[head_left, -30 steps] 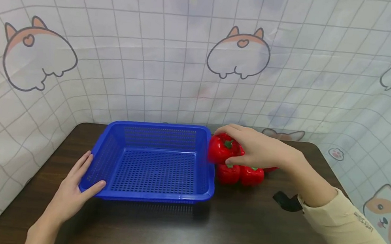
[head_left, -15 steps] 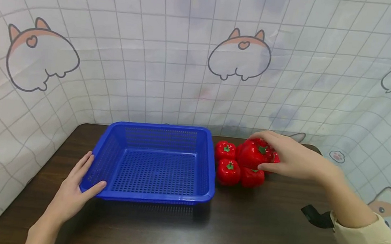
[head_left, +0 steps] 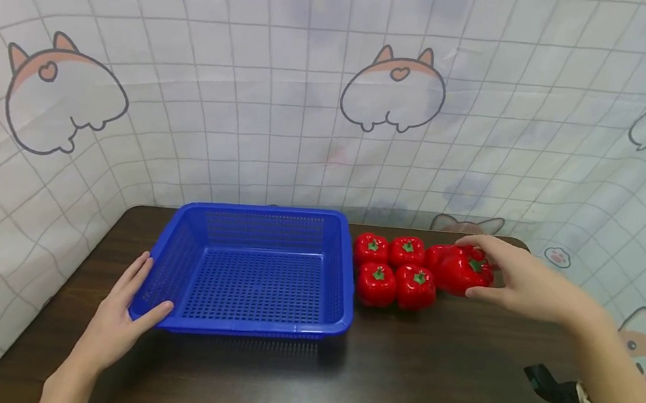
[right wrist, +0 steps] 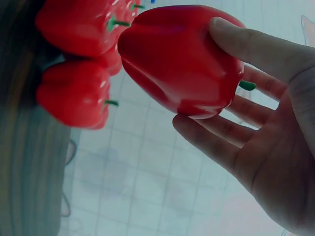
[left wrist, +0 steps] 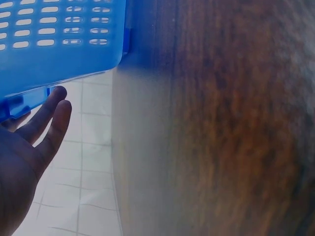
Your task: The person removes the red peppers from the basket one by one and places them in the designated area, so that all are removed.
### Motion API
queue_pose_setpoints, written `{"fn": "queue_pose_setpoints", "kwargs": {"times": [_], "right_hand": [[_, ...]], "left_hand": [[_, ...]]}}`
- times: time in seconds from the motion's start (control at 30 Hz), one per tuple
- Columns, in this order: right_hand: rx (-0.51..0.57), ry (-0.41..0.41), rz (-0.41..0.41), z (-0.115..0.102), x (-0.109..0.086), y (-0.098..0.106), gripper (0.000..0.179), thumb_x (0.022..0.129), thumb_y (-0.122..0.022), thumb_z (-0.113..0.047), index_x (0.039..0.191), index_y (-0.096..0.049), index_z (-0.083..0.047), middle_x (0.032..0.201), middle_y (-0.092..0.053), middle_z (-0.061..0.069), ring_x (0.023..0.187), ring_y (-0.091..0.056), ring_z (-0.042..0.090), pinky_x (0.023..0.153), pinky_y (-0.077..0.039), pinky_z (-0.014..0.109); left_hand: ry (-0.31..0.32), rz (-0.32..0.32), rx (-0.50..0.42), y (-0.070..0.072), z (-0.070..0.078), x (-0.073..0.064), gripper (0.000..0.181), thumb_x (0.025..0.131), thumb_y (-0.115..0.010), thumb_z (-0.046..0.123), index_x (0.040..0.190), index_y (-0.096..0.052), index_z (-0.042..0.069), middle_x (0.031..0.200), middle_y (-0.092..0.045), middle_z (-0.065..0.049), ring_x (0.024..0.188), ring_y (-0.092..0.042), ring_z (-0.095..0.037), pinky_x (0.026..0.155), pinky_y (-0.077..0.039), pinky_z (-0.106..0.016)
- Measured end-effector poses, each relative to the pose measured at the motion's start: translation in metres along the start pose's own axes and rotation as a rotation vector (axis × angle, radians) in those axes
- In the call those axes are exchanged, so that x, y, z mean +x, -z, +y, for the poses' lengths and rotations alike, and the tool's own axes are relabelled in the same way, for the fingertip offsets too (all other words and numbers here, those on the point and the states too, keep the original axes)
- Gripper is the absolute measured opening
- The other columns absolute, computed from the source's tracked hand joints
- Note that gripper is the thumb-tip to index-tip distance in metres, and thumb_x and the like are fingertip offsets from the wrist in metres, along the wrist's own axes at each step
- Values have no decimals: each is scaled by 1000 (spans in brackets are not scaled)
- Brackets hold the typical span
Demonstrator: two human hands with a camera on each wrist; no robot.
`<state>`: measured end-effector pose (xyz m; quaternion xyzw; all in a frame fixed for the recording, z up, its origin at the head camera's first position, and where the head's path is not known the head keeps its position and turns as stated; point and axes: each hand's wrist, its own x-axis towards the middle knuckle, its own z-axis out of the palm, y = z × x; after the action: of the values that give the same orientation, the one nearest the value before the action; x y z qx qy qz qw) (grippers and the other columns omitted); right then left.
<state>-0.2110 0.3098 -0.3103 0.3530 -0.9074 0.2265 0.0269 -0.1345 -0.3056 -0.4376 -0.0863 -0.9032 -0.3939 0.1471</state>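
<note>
My right hand (head_left: 527,279) holds a red bell pepper (head_left: 463,273) between thumb and fingers, at the right end of a group of red bell peppers. In the right wrist view the held pepper (right wrist: 182,59) is above the table, its green stem toward the palm. Two peppers, one a front pepper (head_left: 376,284), stand nearest the basket. My left hand (head_left: 115,321) rests at the front left corner of a blue plastic basket (head_left: 250,329), its fingers fairly straight along the side. In the left wrist view, fingertips (left wrist: 60,93) lie by the basket's rim.
The dark wooden table (head_left: 303,390) carries the basket and peppers. A grid-patterned cloth (head_left: 284,125) with cartoon dogs hangs behind and at both sides. A black strap (head_left: 554,387) sticks out by the right cuff.
My right hand has moved right with the pepper, from beside the basket's right rim to the far end of the group, uncovering the peppers nearer the basket. The left hand has stayed put.
</note>
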Motion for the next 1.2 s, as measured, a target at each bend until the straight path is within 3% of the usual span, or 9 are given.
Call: {"fn": "queue_pose_setpoints", "kwargs": {"times": [0.17, 0.27, 0.5, 0.67, 0.77, 0.9, 1.2], "right_hand": [[42, -53, -10, 13, -15, -9, 66, 83, -87, -13, 139, -52, -8, 129, -60, 5, 103, -59, 17, 74, -59, 28], [88, -99, -41, 21, -21, -16, 66, 83, -88, -12, 138, -53, -8, 127, -61, 6, 103, -61, 20, 74, -59, 28], [114, -162, -103, 39, -26, -35, 65, 83, -88, -15, 138, -53, -7, 129, -61, 7, 108, -61, 24, 78, -59, 29], [98, -168, -125, 50, -25, -46, 65, 83, -88, -17, 136, -53, -5, 130, -62, 9, 111, -61, 26, 84, -58, 32], [82, -164, -146, 54, -25, -50, 65, 83, -87, -21, 136, -53, -4, 130, -63, 10, 111, -62, 27, 86, -58, 35], [67, -159, -134, 57, -24, -55, 65, 83, -88, -21, 135, -54, -3, 129, -63, 10, 108, -62, 25, 85, -58, 35], [40, -129, -27, 57, -22, -64, 63, 79, -89, -7, 134, -58, -2, 126, -59, 12, 96, -57, 20, 75, -59, 31]], "left_hand": [[9, -1, -7, -1, 1, 0, 87, 94, -75, 24, 163, -26, 7, 170, -16, -6, 151, -20, -45, 117, -18, -61], [7, 0, -8, -1, 1, 0, 87, 94, -75, 25, 163, -26, 7, 170, -17, -6, 151, -19, -45, 116, -18, -65], [5, 9, -1, -1, 1, 0, 86, 94, -75, 25, 163, -27, 8, 170, -17, -5, 150, -21, -45, 120, -17, -49], [11, 2, -16, 0, 2, 0, 87, 94, -75, 25, 163, -25, 8, 170, -16, -5, 150, -19, -46, 115, -19, -67], [13, -2, -22, 0, 2, 1, 87, 94, -75, 25, 163, -25, 8, 170, -16, -6, 150, -18, -46, 113, -20, -71], [16, -4, -20, 0, 2, 1, 87, 94, -75, 26, 164, -24, 9, 170, -15, -5, 151, -18, -46, 112, -20, -73], [19, 1, -7, 0, 1, 0, 87, 94, -75, 27, 164, -25, 9, 170, -16, -8, 150, -18, -48, 111, -20, -74]]}}
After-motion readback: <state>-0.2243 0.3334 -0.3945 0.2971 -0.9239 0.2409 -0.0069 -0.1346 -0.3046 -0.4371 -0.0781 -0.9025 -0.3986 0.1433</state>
